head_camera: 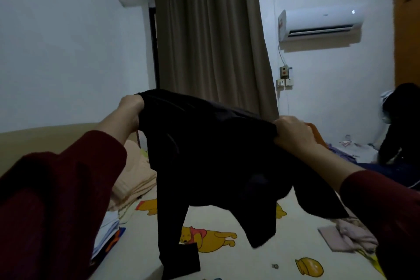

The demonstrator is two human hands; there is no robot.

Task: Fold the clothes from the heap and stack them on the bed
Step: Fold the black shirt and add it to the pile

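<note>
one dark garment (211, 157) hung in the air over the bed (247, 254), spread between the two hands; the left hand (130, 109) gripped its top edge at about ten o'clock, fingers curled into the cloth; the right hand (292, 132) pinched the other end at about three o'clock, also clamped on the fabric; the held edge, the garment's long axis for now, ran from upper left down to the right, both hands equally on it, the left one reaching further from the body; two loose ends dangled toward six o'clock, and the lower one seemed to touch the sheet; my guess is the fold needs the hands brought together along that edge; one peach folded pile (134, 179) lay at nine o'clock, one pinkish bundle (347, 234) at four o'clock.
</note>
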